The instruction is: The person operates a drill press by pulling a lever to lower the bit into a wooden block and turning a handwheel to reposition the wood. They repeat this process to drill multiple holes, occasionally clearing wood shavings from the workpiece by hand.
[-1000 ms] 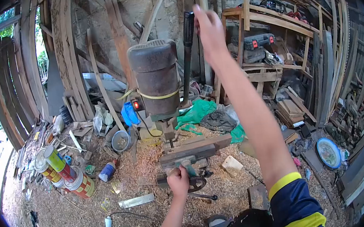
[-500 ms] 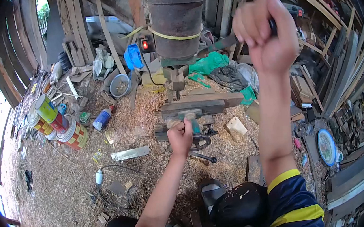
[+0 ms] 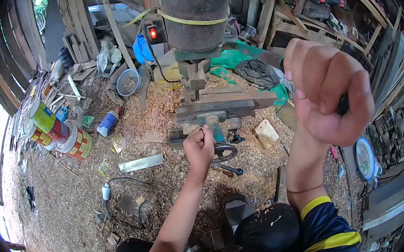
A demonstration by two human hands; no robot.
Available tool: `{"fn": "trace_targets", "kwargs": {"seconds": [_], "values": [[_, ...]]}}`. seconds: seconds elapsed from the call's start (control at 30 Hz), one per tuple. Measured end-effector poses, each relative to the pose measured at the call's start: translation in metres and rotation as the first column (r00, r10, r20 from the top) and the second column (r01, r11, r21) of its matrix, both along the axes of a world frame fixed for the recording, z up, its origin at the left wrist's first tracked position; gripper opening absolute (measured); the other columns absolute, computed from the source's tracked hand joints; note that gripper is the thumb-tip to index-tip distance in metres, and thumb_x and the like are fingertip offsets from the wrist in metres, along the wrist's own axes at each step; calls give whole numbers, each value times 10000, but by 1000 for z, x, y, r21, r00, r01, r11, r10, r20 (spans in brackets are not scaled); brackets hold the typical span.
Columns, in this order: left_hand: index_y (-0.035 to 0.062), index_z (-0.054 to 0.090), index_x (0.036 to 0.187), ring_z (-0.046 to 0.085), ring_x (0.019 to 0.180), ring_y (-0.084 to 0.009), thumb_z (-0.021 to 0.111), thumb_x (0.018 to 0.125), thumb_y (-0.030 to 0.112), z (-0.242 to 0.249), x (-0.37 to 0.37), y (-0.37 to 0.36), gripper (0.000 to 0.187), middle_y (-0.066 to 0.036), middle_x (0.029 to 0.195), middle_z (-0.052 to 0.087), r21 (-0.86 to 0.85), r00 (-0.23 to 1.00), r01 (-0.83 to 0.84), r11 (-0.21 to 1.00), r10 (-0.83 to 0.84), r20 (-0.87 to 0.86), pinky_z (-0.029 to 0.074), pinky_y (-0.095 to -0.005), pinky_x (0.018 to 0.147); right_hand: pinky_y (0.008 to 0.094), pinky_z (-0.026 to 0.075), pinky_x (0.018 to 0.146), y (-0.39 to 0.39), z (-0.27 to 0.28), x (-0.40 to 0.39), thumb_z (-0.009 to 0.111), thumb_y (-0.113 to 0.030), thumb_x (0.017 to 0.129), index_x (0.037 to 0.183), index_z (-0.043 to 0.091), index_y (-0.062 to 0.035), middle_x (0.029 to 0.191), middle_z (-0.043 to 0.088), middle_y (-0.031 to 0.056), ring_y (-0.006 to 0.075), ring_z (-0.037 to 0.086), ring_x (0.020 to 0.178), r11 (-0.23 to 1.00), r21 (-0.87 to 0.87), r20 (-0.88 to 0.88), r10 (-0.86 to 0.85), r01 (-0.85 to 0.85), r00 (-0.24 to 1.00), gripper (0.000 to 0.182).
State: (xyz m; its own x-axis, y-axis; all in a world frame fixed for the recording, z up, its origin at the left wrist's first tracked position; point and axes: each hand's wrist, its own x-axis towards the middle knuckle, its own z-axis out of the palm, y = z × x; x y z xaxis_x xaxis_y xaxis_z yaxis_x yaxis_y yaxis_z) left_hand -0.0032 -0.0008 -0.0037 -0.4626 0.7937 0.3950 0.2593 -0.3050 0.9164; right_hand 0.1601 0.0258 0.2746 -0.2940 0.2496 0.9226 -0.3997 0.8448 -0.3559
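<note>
My right hand (image 3: 331, 90) is raised close to the camera, its fingers wrapped round the dark end of a long lever (image 3: 258, 53) that runs to the drilling machine (image 3: 195, 16). My left hand (image 3: 199, 148) is closed at the left side of a black handwheel (image 3: 225, 154); the part inside the fist is hidden. Below the machine's head, a metal bit (image 3: 197, 96) points down at a wooden beam (image 3: 215, 110). The beam lies across the vise (image 3: 211, 117), just beyond my left hand. A black-knobbed rod (image 3: 228, 168) sticks out under the handwheel.
A red-lit switch (image 3: 153, 32) is on the machine's left side. Paint buckets (image 3: 73, 142), a blue bottle (image 3: 109, 122) and a metal strip (image 3: 141, 163) lie to the left. Wood shavings cover the floor, with a power cord (image 3: 118, 216) on them. Stacked boards (image 3: 397, 204) line the right.
My right hand has come down and nearer to the camera, swinging the lever down with it. My left hand stays closed at the handwheel. The view has shifted slightly.
</note>
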Motion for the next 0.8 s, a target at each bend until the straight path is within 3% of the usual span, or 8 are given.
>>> {"fn": "trace_targets", "kwargs": {"seconds": [0.07, 0.17, 0.5, 0.8], "values": [[-41, 595, 612, 497, 564, -125, 557, 1057, 87, -2, -2, -2, 465, -59, 593, 558, 16, 994, 75, 997, -76, 75, 376, -307, 561, 352, 358, 616, 0, 0, 1, 373, -331, 1036, 627, 445, -152, 538, 418, -23, 137, 369, 500, 1000, 5, 10, 4, -4, 1000, 452], [-43, 602, 612, 504, 570, -123, 533, 1057, 70, -16, -6, -1, 464, -63, 610, 565, 75, 997, 72, 995, -73, 23, 376, -301, 554, 351, 354, 611, -3, -3, -1, 380, -334, 1030, 630, 450, -157, 541, 415, -33, 137, 367, 496, 1000, -10, 4, -2, 2, 1000, 443], [-49, 613, 603, 522, 556, -133, 540, 1027, 38, -16, -4, -2, 439, -81, 619, 567, 61, 996, 19, 998, -24, 81, 369, -302, 529, 344, 351, 595, -14, -22, -6, 460, -382, 1014, 607, 461, -182, 522, 435, -62, 128, 379, 480, 994, 20, -25, -108, 108, 994, 453], [-41, 598, 612, 523, 528, -161, 538, 1021, -1, -15, -3, 1, 416, -80, 603, 546, 128, 999, -37, 991, 40, -25, 372, -318, 514, 311, 345, 542, -25, -49, -4, 576, -378, 993, 577, 521, -184, 508, 449, -73, 108, 397, 468, 989, 48, -53, -136, 139, 989, 462]]}}
